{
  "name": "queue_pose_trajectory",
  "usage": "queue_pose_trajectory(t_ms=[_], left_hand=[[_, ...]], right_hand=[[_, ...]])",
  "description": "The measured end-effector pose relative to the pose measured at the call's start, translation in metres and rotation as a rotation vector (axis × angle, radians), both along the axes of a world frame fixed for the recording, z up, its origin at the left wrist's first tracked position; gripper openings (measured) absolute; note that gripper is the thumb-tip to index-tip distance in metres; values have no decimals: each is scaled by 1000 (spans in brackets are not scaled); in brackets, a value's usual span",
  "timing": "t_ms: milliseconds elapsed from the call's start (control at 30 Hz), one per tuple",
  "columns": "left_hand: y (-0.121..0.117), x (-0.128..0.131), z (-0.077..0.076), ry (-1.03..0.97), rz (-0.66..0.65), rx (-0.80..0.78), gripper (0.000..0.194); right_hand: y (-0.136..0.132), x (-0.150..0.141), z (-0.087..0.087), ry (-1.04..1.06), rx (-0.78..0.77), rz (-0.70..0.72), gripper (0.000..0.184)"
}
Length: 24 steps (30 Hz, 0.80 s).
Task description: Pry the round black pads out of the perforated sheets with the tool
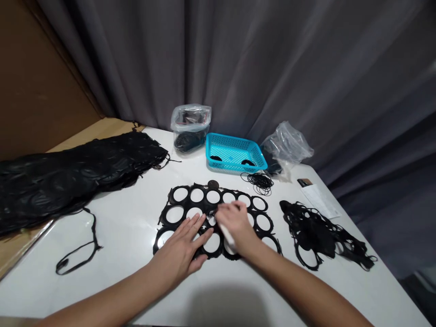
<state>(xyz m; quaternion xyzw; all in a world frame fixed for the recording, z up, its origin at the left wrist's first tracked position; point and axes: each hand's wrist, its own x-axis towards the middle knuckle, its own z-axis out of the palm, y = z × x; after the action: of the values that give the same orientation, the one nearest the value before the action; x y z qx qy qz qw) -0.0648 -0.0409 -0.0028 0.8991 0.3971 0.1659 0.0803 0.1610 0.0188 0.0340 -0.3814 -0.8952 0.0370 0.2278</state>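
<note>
Because the flimsy black rubbery sheet with rows of round holes lies flat on the glossy white surface, right in front of the person, both hands can reach it easily. The left hand is laid palm down, fingers spread wide and gripping nothing; it presses on the near left part of the sheet, probably so that the rubber does not slide or bunch up. The right hand is closed around a slim white-handled tool, slanted so that its far end meets the sheet just ahead of the left fingertips – from where I stand, the tip is too small to make out.

Around them, things seem set out to leave room for the arms. A shallow turquoise perforated plastic basket stands beyond the sheet with a few black pieces in it, and a pile of thin black rings lies just before it, perhaps for an easy reach. To the right sits a tangle of holed black rubber scraps, apart from the sheet – presumably so the two don't mix. A thick black stack of floppy sheets lies along the left side, well away from the hands.
</note>
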Motion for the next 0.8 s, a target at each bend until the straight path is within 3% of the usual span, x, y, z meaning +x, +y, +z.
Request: queue_pose_trajectory(t_ms=[100, 167, 233, 300, 367, 433, 533, 600, 700, 800], left_hand=[[-1, -1, 0, -18, 3, 5, 60], [-2, -2, 1, -28, 3, -3, 61], [-1, -3, 4, -32, -7, -28, 61], [4, -4, 13, -60, -18, -69, 58], [15, -2, 29, -139, 1, -141, 56], [32, 3, 49, -267, 59, -253, 60], [60, 14, 74, -476, 64, -454, 77], [75, 22, 81, -619, -10, -623, 64], [86, 31, 77, -827, -99, -762, 34], [90, 36, 66, -911, -148, -790, 40]], right_hand=[[46, 18, 14, 107, 103, -351, 12], [68, 29, 22, 225, 44, -469, 14], [73, 35, 28, 372, -152, -447, 17], [64, 33, 31, 535, -459, -372, 21], [49, 27, 33, 692, -753, -299, 27], [35, 19, 36, 813, -938, -225, 31], [21, 9, 42, 899, -1040, -164, 34], [16, 6, 47, 905, -1052, -137, 33], [12, 6, 53, 903, -1024, -121, 32], [9, 11, 54, 927, -1036, -141, 33]])
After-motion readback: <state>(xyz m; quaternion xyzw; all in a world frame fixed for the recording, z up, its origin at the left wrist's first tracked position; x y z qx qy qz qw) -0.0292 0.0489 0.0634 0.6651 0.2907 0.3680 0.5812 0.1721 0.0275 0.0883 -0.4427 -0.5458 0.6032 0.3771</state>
